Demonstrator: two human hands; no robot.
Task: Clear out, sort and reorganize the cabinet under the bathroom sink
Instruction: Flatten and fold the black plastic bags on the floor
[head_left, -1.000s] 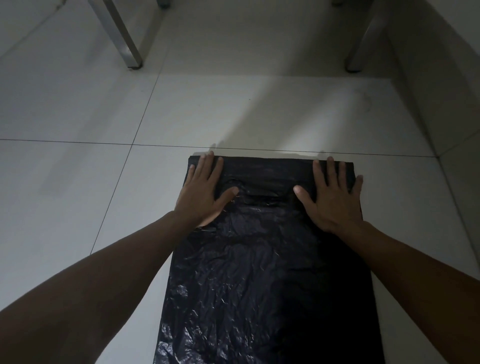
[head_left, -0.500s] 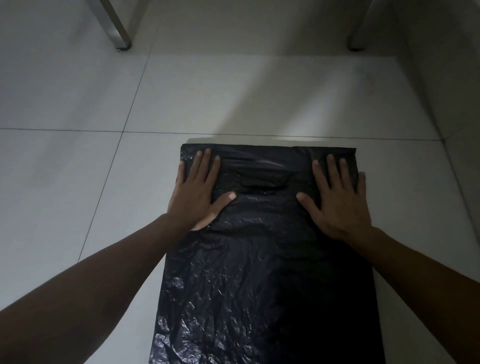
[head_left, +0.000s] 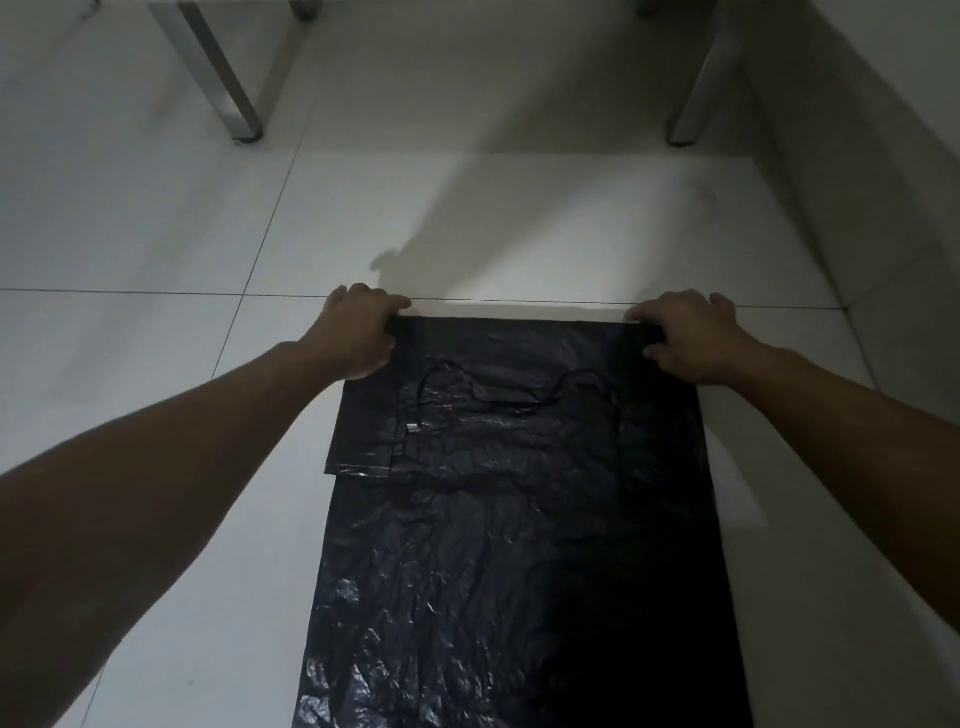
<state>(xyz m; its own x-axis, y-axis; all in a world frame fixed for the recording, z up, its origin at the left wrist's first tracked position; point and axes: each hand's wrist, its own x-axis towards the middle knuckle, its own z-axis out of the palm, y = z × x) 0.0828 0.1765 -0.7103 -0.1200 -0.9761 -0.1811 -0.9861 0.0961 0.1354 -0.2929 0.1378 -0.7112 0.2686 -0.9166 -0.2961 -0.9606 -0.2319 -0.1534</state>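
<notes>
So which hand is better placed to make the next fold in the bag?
Neither, probably: both. The left hand and right hand each have a grip on a far corner of the bag, placed evenly, so the fold likely needs both together.

- Plastic bag (head_left: 519, 545): we see solid black, glossy, with pale grey highlights on the crinkles, mostly lower left of the frame. No print or pattern.
- Floor tiles (head_left: 130, 234): white to pale grey, plain, cut by thin dark grout lines into a large grid.
- Metal legs, upper left (head_left: 218, 67) and upper right (head_left: 701, 78): we read them as silver-grey, unpatterned.
- Wall (head_left: 883, 130), right edge of the frame: same off-white tile, looks greyer in shadow.
- Bright white light patch on the floor, centre of the frame; dark grey shadows around it.
</notes>
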